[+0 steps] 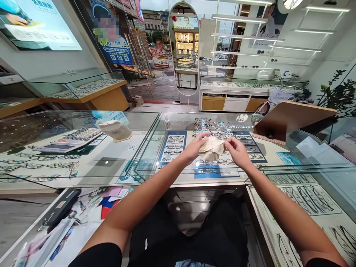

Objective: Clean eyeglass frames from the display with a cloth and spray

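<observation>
A cream-coloured cleaning cloth (211, 149) hangs crumpled between my two hands, above the glass display counter. My left hand (197, 147) grips its left side, with the fingers reaching over the top edge. At the right corner, my right hand (237, 149) pinches the fabric between thumb and fingers. Whether a pair of glasses sits inside the folds cannot be seen. Just beyond the cloth, several eyeglasses (202, 125) stand in a row on the glass top. More frames lie in trays (174, 145) beneath the glass.
A small white bottle (167, 122) stands behind my left hand. Further left are a white device (115, 129) and a calculator (68, 142). A wooden-backed mirror or stand (294, 116) rises at right. An open drawer (91, 226) holds papers and a black case (62, 208).
</observation>
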